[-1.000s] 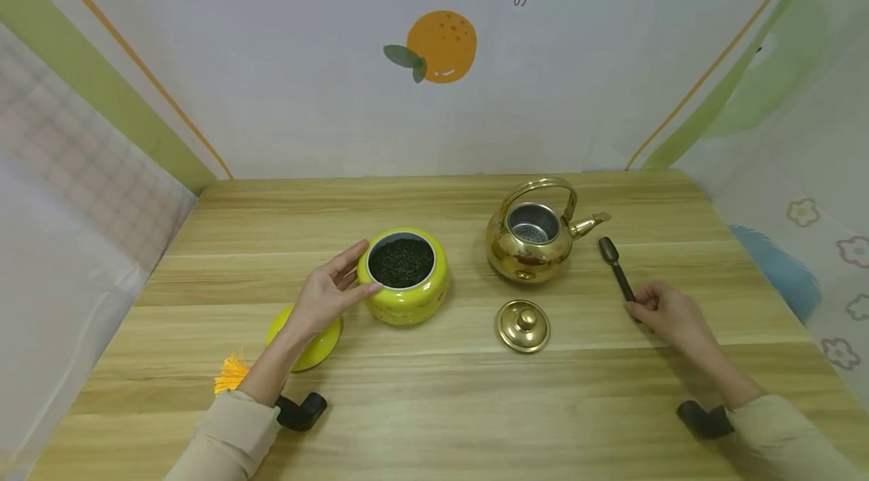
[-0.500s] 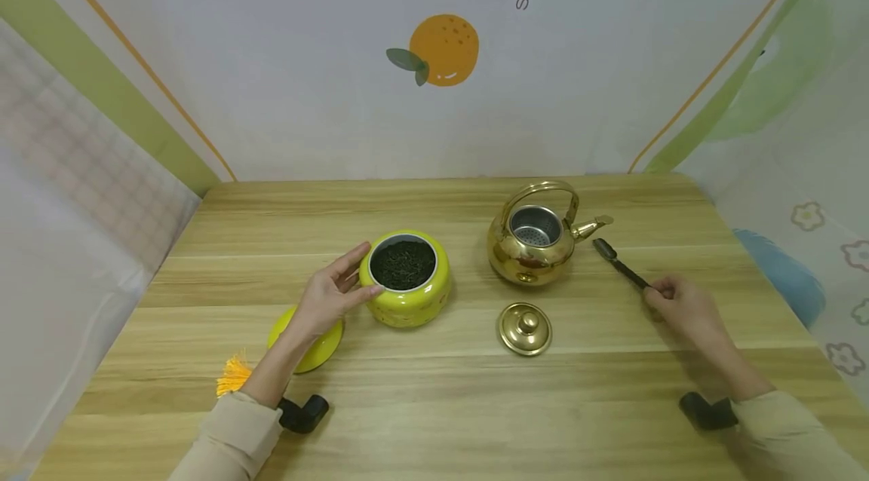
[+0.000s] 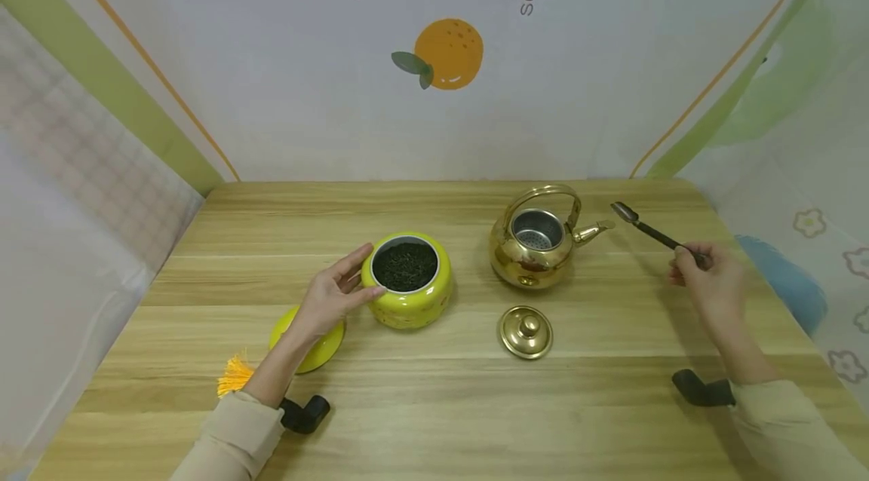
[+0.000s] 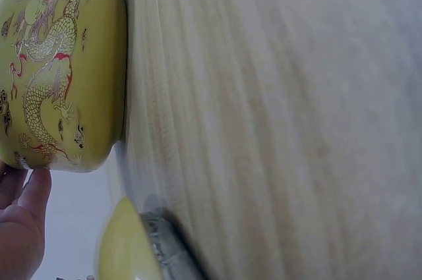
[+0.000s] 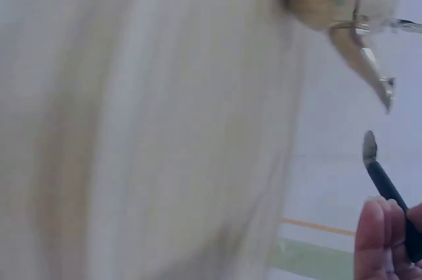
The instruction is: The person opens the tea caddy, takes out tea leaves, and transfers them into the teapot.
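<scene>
My left hand [image 3: 330, 298] holds the left side of a yellow tea jar [image 3: 410, 307], its thumb at the front of the rim. Dark loose tea leaves [image 3: 405, 267] fill the jar, and a dragon pattern decorates its wall in the left wrist view. Over the table at the right, my right hand [image 3: 713, 285] grips the dark handle of a small tea scoop [image 3: 655, 233]. The scoop's metal head points left, right of the spout of a gold teapot [image 3: 529, 262]. No lid covers the teapot, and a perforated strainer [image 3: 538, 231] shows inside.
The gold teapot lid [image 3: 526, 332] lies in front of the teapot, knob up. Partly behind my left forearm is a yellow jar lid [image 3: 320, 352], with an orange tassel [image 3: 235, 375] to its left. A printed curtain [image 3: 326, 111] hangs behind the wooden table [image 3: 475, 405].
My right hand has lifted the tea scoop off the table and moved it up and to the right, tilting its head leftward. My left hand stays on the jar.
</scene>
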Demonstrator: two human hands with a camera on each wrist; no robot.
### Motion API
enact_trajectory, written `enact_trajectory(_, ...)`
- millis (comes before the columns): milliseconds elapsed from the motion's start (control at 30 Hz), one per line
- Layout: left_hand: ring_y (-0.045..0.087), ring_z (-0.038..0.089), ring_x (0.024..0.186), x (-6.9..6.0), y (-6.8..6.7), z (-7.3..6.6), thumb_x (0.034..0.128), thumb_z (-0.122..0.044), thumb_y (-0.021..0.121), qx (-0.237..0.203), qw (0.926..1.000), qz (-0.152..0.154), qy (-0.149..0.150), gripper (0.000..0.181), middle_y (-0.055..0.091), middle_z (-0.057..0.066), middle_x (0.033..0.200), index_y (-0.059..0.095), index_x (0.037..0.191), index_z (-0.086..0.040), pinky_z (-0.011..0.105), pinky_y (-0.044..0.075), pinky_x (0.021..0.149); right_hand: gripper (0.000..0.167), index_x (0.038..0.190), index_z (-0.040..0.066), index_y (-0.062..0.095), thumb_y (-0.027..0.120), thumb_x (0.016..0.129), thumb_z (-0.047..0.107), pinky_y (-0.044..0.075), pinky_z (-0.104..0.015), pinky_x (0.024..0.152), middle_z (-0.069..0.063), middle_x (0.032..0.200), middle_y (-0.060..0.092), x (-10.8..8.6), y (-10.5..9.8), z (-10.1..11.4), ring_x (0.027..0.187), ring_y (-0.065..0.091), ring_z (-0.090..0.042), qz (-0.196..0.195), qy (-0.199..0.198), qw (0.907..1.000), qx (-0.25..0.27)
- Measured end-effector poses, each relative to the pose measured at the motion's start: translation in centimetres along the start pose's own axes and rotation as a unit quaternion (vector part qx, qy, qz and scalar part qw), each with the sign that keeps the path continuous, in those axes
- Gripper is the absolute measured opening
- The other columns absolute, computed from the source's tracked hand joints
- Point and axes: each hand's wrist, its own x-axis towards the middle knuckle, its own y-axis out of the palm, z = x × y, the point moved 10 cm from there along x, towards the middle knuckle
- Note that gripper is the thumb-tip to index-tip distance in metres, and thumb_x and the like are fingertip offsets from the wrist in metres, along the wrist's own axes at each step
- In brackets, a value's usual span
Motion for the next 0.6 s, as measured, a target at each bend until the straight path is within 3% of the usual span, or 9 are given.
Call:
enact_trajectory(67,0.032,0.027,0.138,0.0,0.0,0.0,0.0816,-0.004,0.072,-0.002,1.0000,-0.001,-0.001,0.071,0.032,0.014,0.151,0.035,0.142,0.003,0.026,0.034,0.107,0.007,0.089,0.005,0.055,0.054,0.090,-0.002,0.053,-0.014,0.051,0.006,0.064,0.063,0.2,-0.3,0.6,0.052,0.062,-0.003,-0.041,0.001,0.9969,0.068)
enact_trajectory(167,0.032,0.027,0.138,-0.1,0.0,0.0,0.0815,-0.004,0.072,-0.002,1.0000,-0.001,-0.001,0.071,0.032,0.014,0.151,0.035,0.142,0.003,0.026,0.034,0.107,0.007,0.087,0.003,0.058,0.058,0.087,-0.004,0.054,-0.016,0.050,0.000,0.064,0.064,0.3,-0.5,1.6,0.051,0.063,-0.007,-0.094,-0.004,0.9880,0.122)
enact_trajectory(300,0.031,0.027,0.138,-0.1,0.0,-0.1,0.0819,-0.005,0.072,0.001,1.0000,0.001,0.000,0.071,0.032,0.014,0.151,0.035,0.142,0.002,0.027,0.033,0.108,0.005,0.088,-0.002,0.059,0.060,0.085,-0.006,0.054,-0.018,0.050,-0.005,0.064,0.065,0.1,0.1,3.6,0.051,0.063,-0.011,-0.120,-0.036,0.9734,0.192)
enact_trajectory(467,0.031,0.027,0.139,-0.1,0.1,-0.1,0.0822,-0.006,0.071,0.005,1.0000,0.003,0.000,0.071,0.031,0.013,0.151,0.035,0.143,0.001,0.027,0.033,0.108,0.005,0.085,-0.007,0.061,0.061,0.082,-0.010,0.055,-0.022,0.049,-0.011,0.063,0.065,-0.8,1.9,6.8,0.051,0.063,-0.015,-0.109,-0.110,0.9534,0.259)
enact_trajectory(600,0.031,0.027,0.138,0.0,0.0,0.0,0.0822,-0.006,0.071,0.005,1.0000,0.002,0.001,0.071,0.032,0.014,0.151,0.035,0.143,0.002,0.026,0.033,0.108,0.004,0.086,-0.008,0.061,0.062,0.083,-0.010,0.056,-0.023,0.052,-0.011,0.066,0.065,-1.8,4.2,8.8,0.053,0.064,-0.016,-0.066,-0.136,0.9497,0.274)
